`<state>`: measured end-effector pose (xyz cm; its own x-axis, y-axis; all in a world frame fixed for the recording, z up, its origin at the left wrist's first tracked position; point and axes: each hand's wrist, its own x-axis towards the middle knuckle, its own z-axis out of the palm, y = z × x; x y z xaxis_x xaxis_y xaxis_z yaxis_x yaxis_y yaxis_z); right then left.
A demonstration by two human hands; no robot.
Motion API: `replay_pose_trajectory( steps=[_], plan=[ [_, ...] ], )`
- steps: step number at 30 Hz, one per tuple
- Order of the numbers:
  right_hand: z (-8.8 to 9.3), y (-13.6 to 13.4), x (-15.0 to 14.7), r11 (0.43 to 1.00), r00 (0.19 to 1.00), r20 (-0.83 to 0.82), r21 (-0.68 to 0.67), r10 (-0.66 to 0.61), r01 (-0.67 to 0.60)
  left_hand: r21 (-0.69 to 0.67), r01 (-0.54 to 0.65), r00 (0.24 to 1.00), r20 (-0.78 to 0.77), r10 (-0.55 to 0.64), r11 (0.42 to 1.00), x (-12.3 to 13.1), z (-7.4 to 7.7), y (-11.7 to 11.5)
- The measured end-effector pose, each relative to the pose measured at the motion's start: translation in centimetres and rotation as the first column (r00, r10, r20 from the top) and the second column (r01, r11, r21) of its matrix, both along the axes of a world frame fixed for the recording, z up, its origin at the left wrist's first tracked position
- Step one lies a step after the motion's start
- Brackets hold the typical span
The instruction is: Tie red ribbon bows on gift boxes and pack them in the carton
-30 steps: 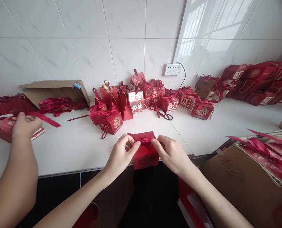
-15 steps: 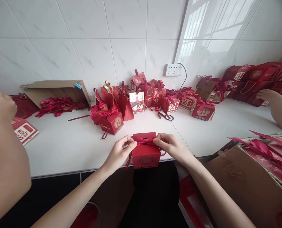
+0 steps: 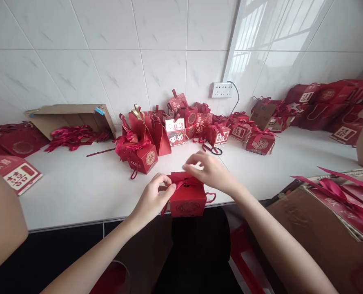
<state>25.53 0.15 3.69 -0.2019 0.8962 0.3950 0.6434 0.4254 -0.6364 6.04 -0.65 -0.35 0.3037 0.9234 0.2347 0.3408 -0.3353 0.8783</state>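
Observation:
A red gift box (image 3: pixel 188 201) stands at the front edge of the white table, with a gold-patterned front and twisted red cord handles at its sides. Across its top lies a red ribbon (image 3: pixel 181 184), threaded near a dark hole. My left hand (image 3: pixel 157 192) pinches the ribbon's left part between thumb and fingertips. Just above the box's upper right edge is my right hand (image 3: pixel 210 171), its fingers curved and apart; I see no ribbon in them. The ribbon's right end is partly hidden behind that hand.
Several finished red boxes (image 3: pixel 143 158) stand behind, near scissors (image 3: pixel 212 149). At the left, a cardboard box (image 3: pixel 72 110) holds red ribbons; a large carton (image 3: pixel 316 228) is at right. Red bags (image 3: pixel 331 98) are piled at far right. Other people's arms (image 3: pixel 3 212) show at both sides.
My right hand has let go of the ribbon's right part and moved up and left over the box. My left hand keeps its pinch. The left-side person's arm has shifted left.

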Motion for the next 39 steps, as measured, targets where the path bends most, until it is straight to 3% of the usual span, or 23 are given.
replay_pose_trajectory(
  steps=[3, 6, 8, 15, 21, 26, 27, 29, 31, 33, 35, 39],
  plan=[
    [0.9, 1.3, -1.9, 0.985, 0.968, 0.195, -0.102, 0.160, -0.142, 0.076, -0.009, 1.000, -0.005, 0.009, 0.997, 0.2, -0.4, -0.1],
    [1.0, 2.0, -2.6, 0.940, 0.932, 0.215, -0.246, 0.290, -0.236, 0.115, -0.002, 1.000, -0.015, 0.003, 0.993, 0.0, -0.9, -0.2],
    [0.9, 2.2, -2.6, 0.932, 0.927, 0.218, -0.272, 0.304, -0.242, 0.153, 0.011, 0.999, -0.043, -0.004, 0.988, -0.1, -1.0, -0.2],
    [-0.6, 2.3, -2.3, 0.952, 0.972, 0.072, -0.233, 0.223, -0.201, 0.406, 0.106, 0.971, -0.237, -0.007, 0.908, 0.0, -0.4, -0.4],
    [-1.3, 2.8, -2.6, 0.968, 0.996, -0.072, -0.239, 0.058, -0.074, 0.424, 0.140, 0.959, -0.283, -0.016, 0.895, 0.6, 0.0, -0.3],
    [-0.9, 1.3, 0.3, 0.975, 0.976, -0.145, -0.172, -0.165, 0.139, 0.364, 0.136, 0.963, -0.268, -0.036, 0.921, 1.0, 0.4, -0.3],
    [-1.0, 0.9, 1.3, 0.963, 0.975, -0.098, -0.202, -0.201, 0.179, 0.327, 0.121, 0.965, -0.260, -0.034, 0.937, 1.1, 0.5, -0.3],
    [-1.4, 0.0, 3.1, 0.898, 0.978, 0.038, -0.389, -0.206, 0.205, 0.244, 0.096, 0.970, -0.242, -0.036, 0.965, 1.4, 0.7, -0.1],
    [-2.2, -0.7, 4.5, 0.783, 0.994, 0.039, -0.612, -0.106, 0.108, 0.177, 0.094, 0.973, -0.225, -0.053, 0.980, 1.6, 0.8, 0.1],
    [-2.9, -1.2, 5.2, 0.719, 0.993, -0.116, -0.692, -0.013, -0.071, 0.141, 0.102, 0.976, -0.207, -0.072, 0.985, 1.9, 0.8, 0.3],
    [-3.3, -1.2, 5.4, 0.764, 0.973, -0.229, -0.623, 0.024, -0.165, 0.120, 0.106, 0.978, -0.195, -0.081, 0.987, 2.0, 0.7, 0.4],
    [-2.8, -0.4, 4.8, 0.922, 0.980, -0.199, -0.382, -0.012, -0.066, 0.104, 0.095, 0.980, -0.183, -0.075, 0.990, 2.2, 0.7, 0.4]
  ],
)
